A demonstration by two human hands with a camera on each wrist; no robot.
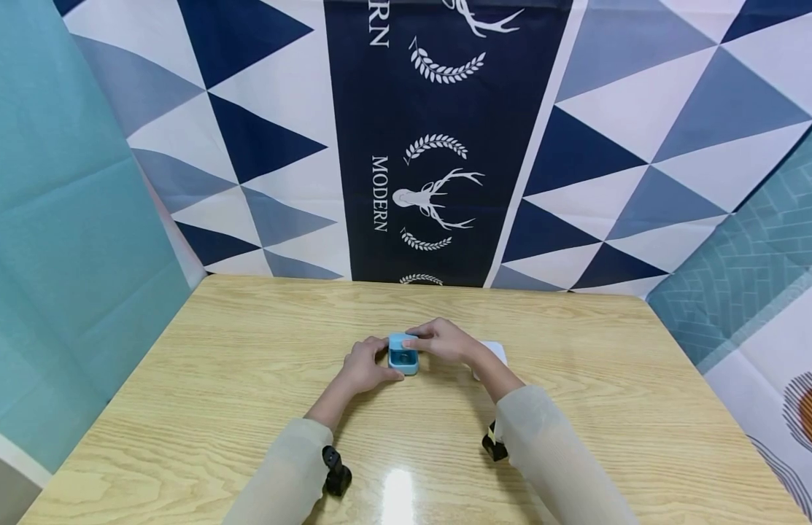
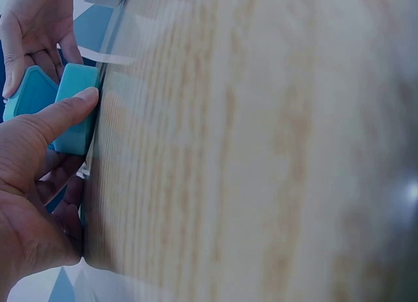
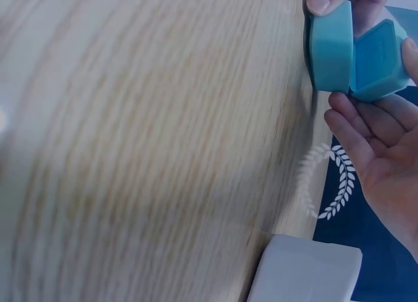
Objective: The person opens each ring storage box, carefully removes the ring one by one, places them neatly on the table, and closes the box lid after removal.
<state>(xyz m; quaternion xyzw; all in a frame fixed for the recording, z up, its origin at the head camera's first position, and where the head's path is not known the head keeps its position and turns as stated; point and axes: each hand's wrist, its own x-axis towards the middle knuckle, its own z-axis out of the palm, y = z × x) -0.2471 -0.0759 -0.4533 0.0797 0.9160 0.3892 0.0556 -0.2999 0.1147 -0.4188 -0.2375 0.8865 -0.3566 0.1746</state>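
A small turquoise box [image 1: 403,370] with a hinged lid [image 3: 382,60] sits on the table, its lid raised. Something small and round seems to lie inside; it is too small to make out. My left hand [image 1: 368,366] grips the box's base [image 2: 77,129] from the left, thumb at the near side and fingers behind. From the right, my right hand [image 1: 445,341] pinches the lid, thumb on the front edge and fingers on the far side. In the right wrist view, the base [image 3: 332,50] stands on the table between both hands.
A white rounded object [image 1: 495,353] lies right of the box, partly hidden under my right forearm. The wooden table [image 1: 248,321] ends at a patterned cloth [image 1: 281,182] behind. Black wrist cameras [image 1: 336,477] hang below the sleeves.
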